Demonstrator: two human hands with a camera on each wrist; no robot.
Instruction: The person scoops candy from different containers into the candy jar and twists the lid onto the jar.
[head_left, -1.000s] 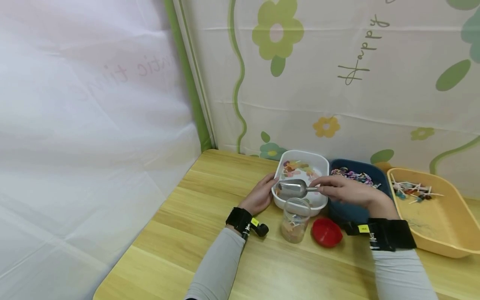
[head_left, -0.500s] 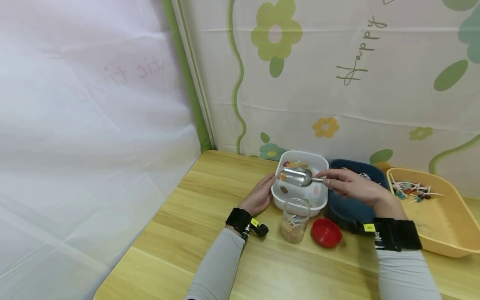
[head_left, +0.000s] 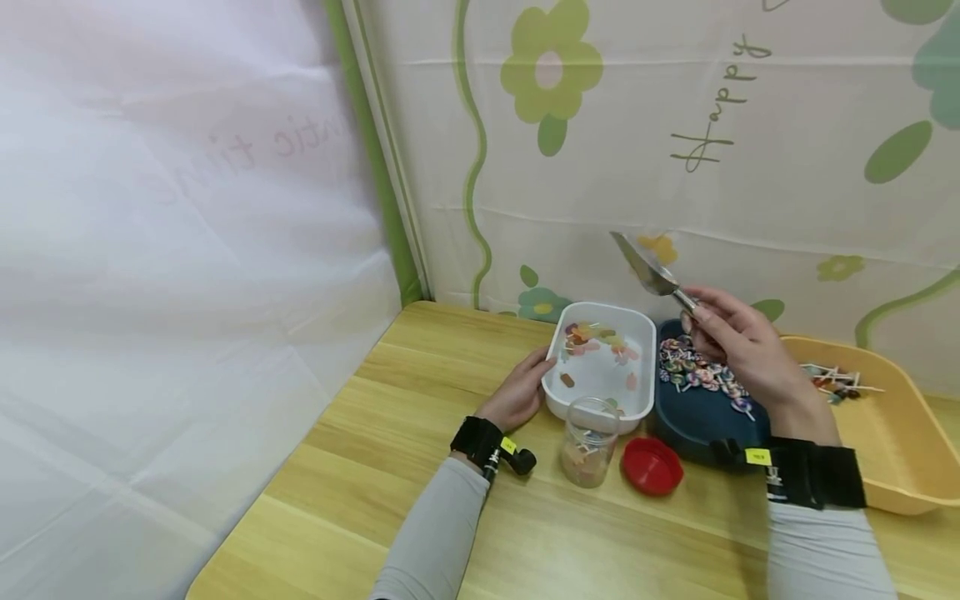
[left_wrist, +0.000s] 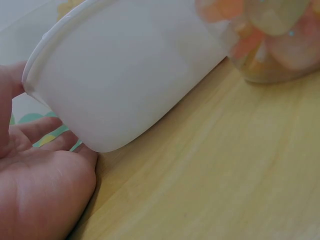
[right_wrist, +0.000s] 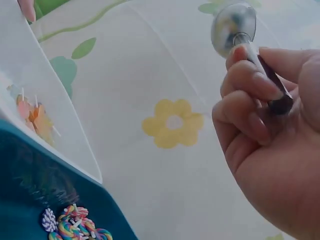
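My right hand [head_left: 738,346] holds a metal scoop [head_left: 651,271] by its handle, raised above the dark blue tray [head_left: 708,429]. Its bowl tilts up to the left; whether anything lies in it I cannot tell. In the right wrist view, fingers curl round the handle of the scoop [right_wrist: 235,27]. My left hand [head_left: 517,392] holds the white tray [head_left: 600,400] at its left side, thumb at the rim. Small popsicle-shaped charms [head_left: 588,337] lie inside that tray. In front stands a clear jar [head_left: 587,458], uncapped, with similar pieces at its bottom.
A red lid [head_left: 652,467] lies right of the jar. Swirl lollipop charms [head_left: 701,373] fill part of the blue tray. Farther right, a yellow tray [head_left: 900,442] contains small stick pieces [head_left: 843,383]. A patterned cloth wall [head_left: 585,192] rises behind the wooden table [head_left: 360,467].
My right hand has lifted the scoop up and to the right, from over the white tray to above the blue one, tipping its bowl upward. The left hand stays at the white tray.
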